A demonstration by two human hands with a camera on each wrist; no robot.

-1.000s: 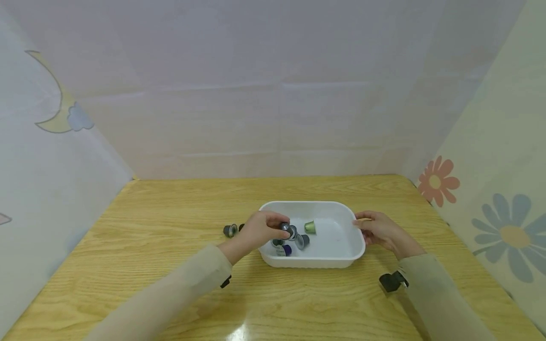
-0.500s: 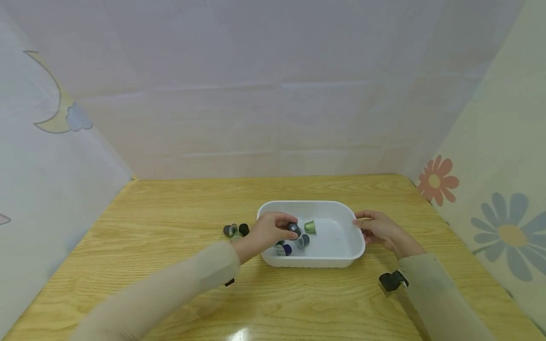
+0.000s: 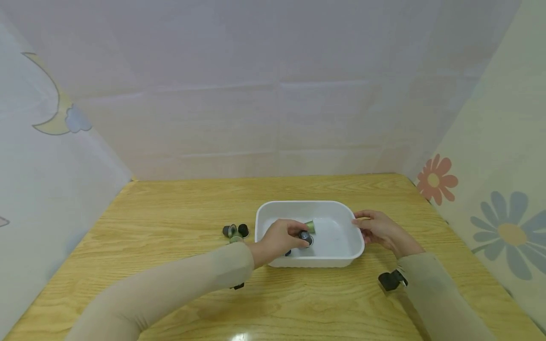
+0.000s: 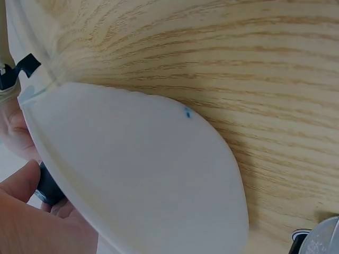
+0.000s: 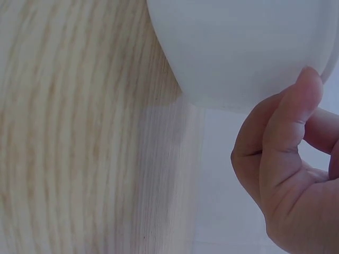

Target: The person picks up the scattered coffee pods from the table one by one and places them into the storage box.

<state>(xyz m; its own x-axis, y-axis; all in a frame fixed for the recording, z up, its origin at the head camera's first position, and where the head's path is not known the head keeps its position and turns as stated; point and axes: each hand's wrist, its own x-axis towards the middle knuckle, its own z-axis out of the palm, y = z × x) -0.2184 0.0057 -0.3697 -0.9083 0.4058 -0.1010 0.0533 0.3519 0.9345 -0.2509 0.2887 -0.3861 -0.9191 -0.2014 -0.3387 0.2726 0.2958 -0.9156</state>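
My left hand [image 3: 278, 240] is down inside a white plastic tub [image 3: 339, 239], with a dark grey coffee capsule [image 3: 304, 237] pinched between thumb and fingers. In the left wrist view the same capsule [image 4: 48, 186] shows beside the thumb, partly behind the tub's wall. My right hand [image 3: 381, 230] grips the tub's right end at the rim; the right wrist view has the thumb [image 5: 304, 95] against the tub's outer wall. Past the left fingertips lies a green capsule [image 3: 311, 227] in the tub. Under the left hand a dark blue-purple capsule [image 3: 288, 253] peeks out; others there are hidden.
Left of the tub, several capsules sit close together on the wooden table [image 3: 170, 213]: a dark grey one [image 3: 227, 231], a black one [image 3: 243, 230] and green ones [image 3: 236, 238]. Pale printed sheets hang behind and at both sides.
My left hand has moved right and lower into the tub with the dark grey capsule, now covering most capsules at the tub's left. The right hand has kept its grip on the rim.
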